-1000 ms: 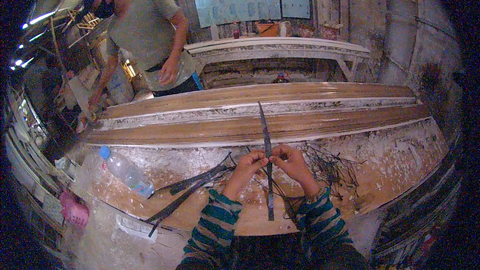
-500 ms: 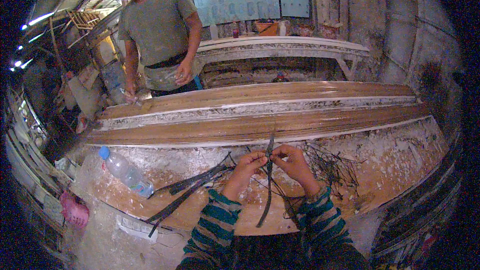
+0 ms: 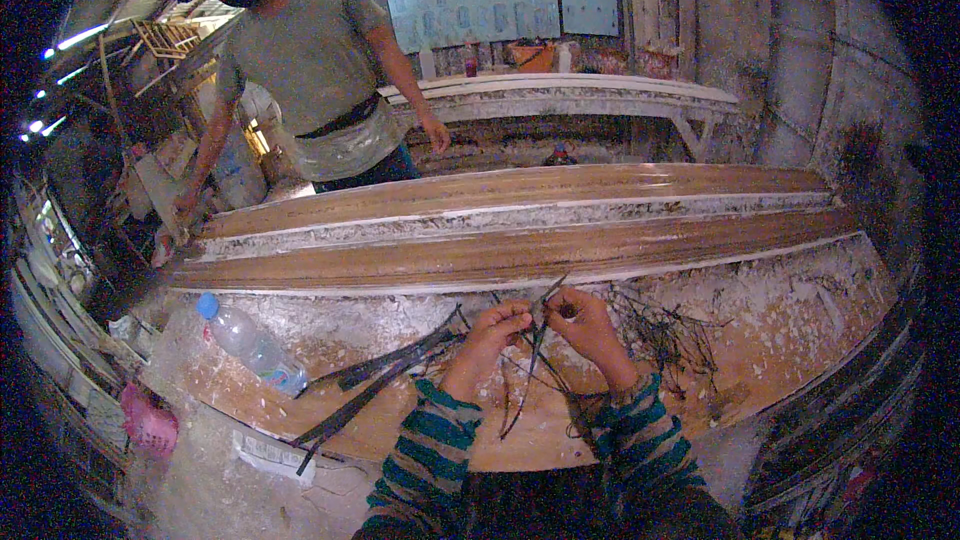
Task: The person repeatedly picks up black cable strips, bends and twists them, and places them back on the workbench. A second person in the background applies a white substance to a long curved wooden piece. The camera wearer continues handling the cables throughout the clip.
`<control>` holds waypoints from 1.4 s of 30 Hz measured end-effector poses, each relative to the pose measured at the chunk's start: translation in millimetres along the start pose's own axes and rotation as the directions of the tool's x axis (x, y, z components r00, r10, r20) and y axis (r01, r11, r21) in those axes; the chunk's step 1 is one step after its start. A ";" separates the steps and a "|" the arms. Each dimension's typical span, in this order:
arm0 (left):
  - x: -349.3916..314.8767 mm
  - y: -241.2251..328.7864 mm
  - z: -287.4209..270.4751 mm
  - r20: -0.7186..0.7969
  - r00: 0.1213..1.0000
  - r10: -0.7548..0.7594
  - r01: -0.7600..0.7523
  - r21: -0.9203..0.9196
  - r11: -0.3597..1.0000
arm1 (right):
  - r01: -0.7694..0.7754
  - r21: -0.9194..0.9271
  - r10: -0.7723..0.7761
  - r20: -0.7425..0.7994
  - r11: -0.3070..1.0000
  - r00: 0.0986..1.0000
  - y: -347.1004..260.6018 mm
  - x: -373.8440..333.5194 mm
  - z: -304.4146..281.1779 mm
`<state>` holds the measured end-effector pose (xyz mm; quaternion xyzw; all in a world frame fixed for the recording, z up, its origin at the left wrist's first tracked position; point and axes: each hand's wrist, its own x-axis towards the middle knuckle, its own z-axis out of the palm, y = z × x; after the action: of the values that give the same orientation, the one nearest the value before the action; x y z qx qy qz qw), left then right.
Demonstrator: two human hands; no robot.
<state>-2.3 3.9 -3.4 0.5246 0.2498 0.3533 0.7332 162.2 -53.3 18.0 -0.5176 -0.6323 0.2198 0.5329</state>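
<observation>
Close together at the table's near side, both my hands work on one thin black strip (image 3: 538,348). My left hand (image 3: 488,338) is closed, its thumb and fingers pinching the strip. My right hand (image 3: 588,328) pinches the strip's upper part between thumb and forefinger, its short tip slanting up to the right. The strip's lower end hangs toward the table. Left of my hands lies a bundle of wider black strips (image 3: 385,380). A tangle of thin black shreds (image 3: 675,340) sits right of my right hand.
A capped plastic bottle (image 3: 250,345) lies on the plaster-spattered wooden table (image 3: 800,310). Long brown strips (image 3: 500,255) with white edges stretch across it. Beyond stands a masked co-worker (image 3: 310,60), one arm reaching left. A pink basket (image 3: 150,420) and power strip (image 3: 270,453) are lower left.
My right hand has tilted the strip's upper end to the right, and its hanging end has swung slightly left. The co-worker has leaned left, one hand reaching farther along the brown strips.
</observation>
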 end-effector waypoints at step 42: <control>-239.8 181.7 -9.8 -0.032 0.462 0.886 -0.778 -0.493 0.388 | 0.012 -0.511 0.201 0.358 0.860 0.912 -21.1 -13.3 0.2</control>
<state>-206.0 -141.1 164.2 0.4349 -0.2260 0.6554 0.5747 151.8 -72.8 29.5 -0.6133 -0.7358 0.1749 0.2276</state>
